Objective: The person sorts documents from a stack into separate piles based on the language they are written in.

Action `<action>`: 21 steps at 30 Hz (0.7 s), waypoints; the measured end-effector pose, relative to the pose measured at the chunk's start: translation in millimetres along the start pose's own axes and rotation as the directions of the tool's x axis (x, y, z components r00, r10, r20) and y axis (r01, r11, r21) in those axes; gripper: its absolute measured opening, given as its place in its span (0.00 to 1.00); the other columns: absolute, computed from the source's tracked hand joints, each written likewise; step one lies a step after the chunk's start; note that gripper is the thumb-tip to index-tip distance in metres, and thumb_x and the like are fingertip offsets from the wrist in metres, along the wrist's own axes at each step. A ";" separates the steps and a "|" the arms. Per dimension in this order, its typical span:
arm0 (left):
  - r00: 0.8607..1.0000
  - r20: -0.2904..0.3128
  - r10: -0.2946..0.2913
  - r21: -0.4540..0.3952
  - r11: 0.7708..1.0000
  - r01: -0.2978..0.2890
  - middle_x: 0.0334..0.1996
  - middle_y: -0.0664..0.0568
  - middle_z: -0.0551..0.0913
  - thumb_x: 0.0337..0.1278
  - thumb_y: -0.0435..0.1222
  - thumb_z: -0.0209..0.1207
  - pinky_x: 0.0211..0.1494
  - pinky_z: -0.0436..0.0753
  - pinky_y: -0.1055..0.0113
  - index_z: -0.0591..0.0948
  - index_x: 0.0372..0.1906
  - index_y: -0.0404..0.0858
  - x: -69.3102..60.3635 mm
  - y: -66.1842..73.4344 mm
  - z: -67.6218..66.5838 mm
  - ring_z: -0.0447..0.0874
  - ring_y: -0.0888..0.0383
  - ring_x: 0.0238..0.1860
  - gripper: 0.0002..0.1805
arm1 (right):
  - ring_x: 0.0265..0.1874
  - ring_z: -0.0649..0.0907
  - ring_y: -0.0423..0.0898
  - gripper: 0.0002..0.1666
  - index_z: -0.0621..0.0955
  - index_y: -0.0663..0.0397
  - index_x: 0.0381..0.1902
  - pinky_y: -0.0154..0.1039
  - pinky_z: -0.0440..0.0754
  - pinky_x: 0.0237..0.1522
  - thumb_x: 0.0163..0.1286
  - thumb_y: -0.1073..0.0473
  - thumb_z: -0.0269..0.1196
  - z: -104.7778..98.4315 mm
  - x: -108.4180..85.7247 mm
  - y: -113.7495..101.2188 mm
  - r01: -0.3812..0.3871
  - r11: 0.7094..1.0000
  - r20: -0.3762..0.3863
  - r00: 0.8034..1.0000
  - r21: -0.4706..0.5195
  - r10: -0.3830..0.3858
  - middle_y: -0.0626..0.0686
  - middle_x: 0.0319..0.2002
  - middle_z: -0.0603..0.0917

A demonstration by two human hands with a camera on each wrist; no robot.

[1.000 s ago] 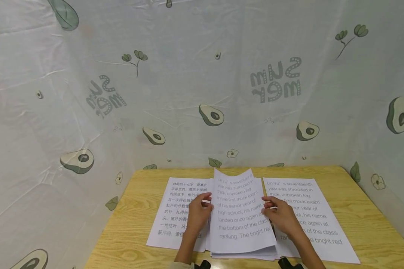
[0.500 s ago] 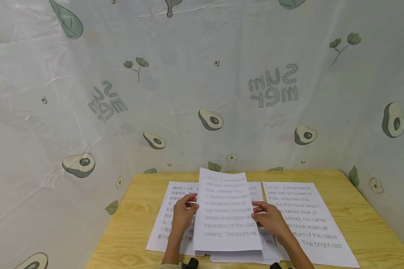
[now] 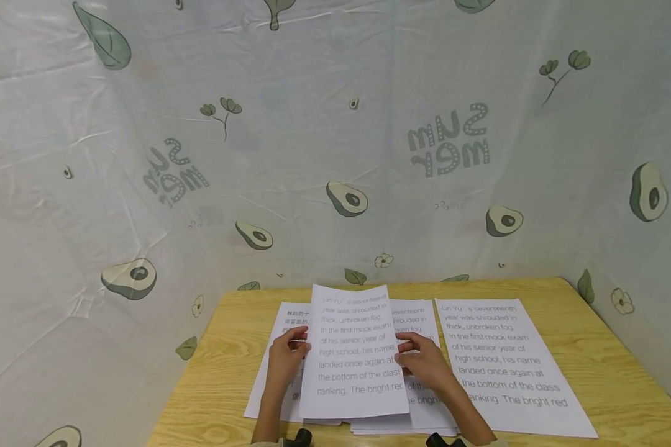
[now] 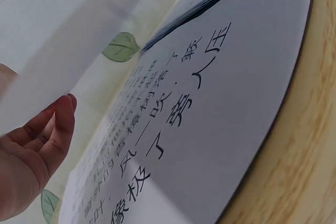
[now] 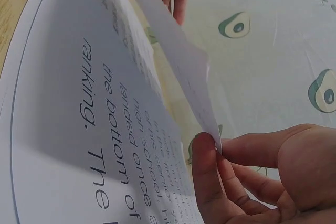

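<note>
A sheet of paper [image 3: 352, 354] with large English print is held up by both hands, raised over the table. My left hand [image 3: 282, 363] pinches its left edge; in the left wrist view the fingers [image 4: 64, 124] meet at the sheet's border. On the opposite edge, my right hand [image 3: 425, 363] grips it between thumb and fingers, plain in the right wrist view. Beneath and to the left lies a page with Chinese print [image 3: 260, 394], partly covered by the raised sheet. A stack of English pages [image 3: 427, 406] sits under the right hand, partly hidden.
Another English page [image 3: 509, 372] lies flat at the right. All the papers rest on a wood-grain table [image 3: 207, 372]. A pale curtain [image 3: 291, 155] with avocado prints hangs behind the table and along its sides.
Both hands have carried the English sheet from above the middle stack leftward, so it now overlaps the Chinese page. More of the middle stack and the right page shows.
</note>
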State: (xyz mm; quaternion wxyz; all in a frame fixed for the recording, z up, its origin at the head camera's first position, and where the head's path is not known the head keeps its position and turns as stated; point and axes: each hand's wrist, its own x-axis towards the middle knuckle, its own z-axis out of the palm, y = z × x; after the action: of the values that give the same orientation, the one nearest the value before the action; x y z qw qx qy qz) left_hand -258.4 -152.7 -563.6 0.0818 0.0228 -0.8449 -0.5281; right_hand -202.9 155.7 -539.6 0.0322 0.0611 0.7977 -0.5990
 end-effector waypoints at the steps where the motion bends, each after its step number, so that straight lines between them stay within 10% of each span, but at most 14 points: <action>1: 1.000 0.001 -0.008 -0.006 1.000 0.008 0.48 0.43 0.90 0.60 0.23 0.67 0.40 0.86 0.72 0.88 0.59 0.34 -0.2 0.1 -0.7 0.88 0.55 0.43 0.21 | 0.35 0.88 0.47 0.31 0.80 0.64 0.69 0.43 0.90 0.37 0.67 0.69 0.68 0.1 -0.1 -0.5 0.006 1.000 0.001 1.000 -0.003 -0.006 0.60 0.48 0.84; 12: 0.997 0.064 0.045 -0.068 0.997 -0.040 0.49 0.40 0.89 0.62 0.24 0.66 0.40 0.89 0.71 0.87 0.60 0.32 2.5 11.0 2.2 0.88 0.54 0.43 0.21 | 0.40 0.89 0.47 0.30 0.79 0.62 0.71 0.43 0.91 0.40 0.71 0.67 0.67 -18.1 -0.3 -2.6 0.036 0.999 0.008 0.999 -0.033 -0.036 0.61 0.52 0.84; 21: 0.996 0.087 0.022 -0.120 0.993 -0.012 0.49 0.43 0.89 0.61 0.24 0.67 0.40 0.89 0.71 0.88 0.60 0.36 -3.2 37.6 39.0 0.87 0.56 0.43 0.21 | 0.46 0.88 0.47 0.31 0.77 0.64 0.73 0.39 0.88 0.41 0.74 0.65 0.66 -56.4 -2.9 2.8 0.025 0.995 -0.018 0.999 -0.101 -0.027 0.63 0.56 0.83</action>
State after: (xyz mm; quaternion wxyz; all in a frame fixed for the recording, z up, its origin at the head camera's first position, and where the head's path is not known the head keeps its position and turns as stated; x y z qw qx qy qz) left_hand -259.7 -101.0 -547.0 0.0502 -0.0126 -0.8149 -0.5773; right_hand -198.4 210.4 -526.1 0.0196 0.0547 0.8280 -0.5577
